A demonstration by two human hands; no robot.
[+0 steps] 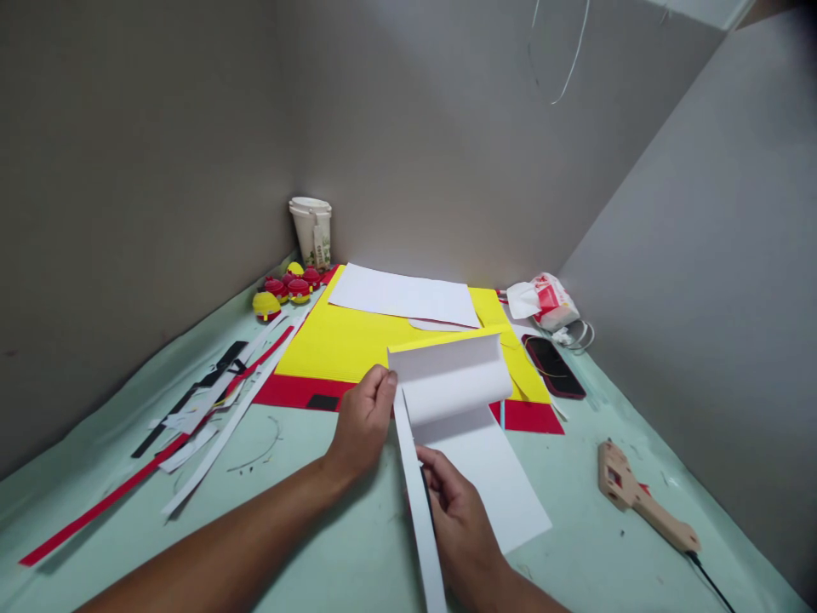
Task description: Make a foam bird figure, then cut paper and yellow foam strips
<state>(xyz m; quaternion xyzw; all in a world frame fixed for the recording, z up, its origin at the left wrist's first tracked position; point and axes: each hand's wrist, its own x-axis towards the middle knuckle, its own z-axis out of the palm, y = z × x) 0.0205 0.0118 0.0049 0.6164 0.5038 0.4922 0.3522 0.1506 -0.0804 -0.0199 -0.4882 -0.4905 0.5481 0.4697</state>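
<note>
A white paper sheet (476,443) curls over at its top, where its yellow back shows, and is held just above the pale green table (306,511). My left hand (365,419) pinches the sheet's upper left edge between thumb and fingers. My right hand (458,521) is closed on the sheet's lower left part, with something thin and dark at its fingertips that I cannot make out. A narrow white strip (422,536) runs from the sheet's left edge down towards me, beside my right hand.
Behind the sheet lie a yellow sheet (345,340) on a red one (290,392) and a white paper (402,294). Left: loose paper strips (210,400), red-yellow balls (288,288), a paper cup (311,230). Right: a phone (552,366), a crumpled packet (542,302), a glue gun (644,498). Grey walls close in.
</note>
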